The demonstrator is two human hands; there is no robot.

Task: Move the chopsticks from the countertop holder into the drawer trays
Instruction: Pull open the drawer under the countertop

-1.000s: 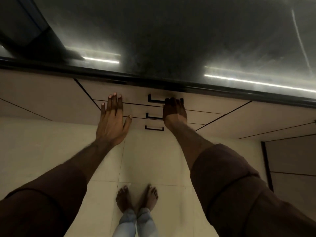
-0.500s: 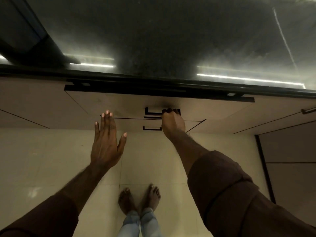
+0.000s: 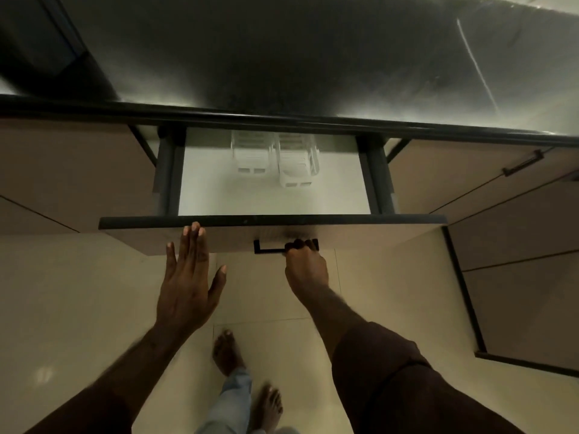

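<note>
The top drawer (image 3: pixel 219 195) stands pulled out under the dark countertop (image 3: pixel 282 57), showing a white floor. Two white slotted trays sit side by side at its back: the left tray (image 3: pixel 250 155) and the right tray (image 3: pixel 297 164). Both look empty. My right hand (image 3: pixel 305 267) is shut on the black drawer handle (image 3: pixel 269 250) at its right end. My left hand (image 3: pixel 188 283) is flat and open, its fingertips against the drawer front left of the handle. No chopsticks or holder are in view.
Beige cabinet fronts flank the drawer; the right one carries a black handle (image 3: pixel 521 164). A dark-edged cabinet door (image 3: pixel 517 292) stands at the right. Below are pale floor tiles and my bare feet (image 3: pixel 228 352).
The drawer went from closed to pulled far out, exposing the two white trays. My right hand stayed on the handle and drew back; my left hand followed along the drawer front.
</note>
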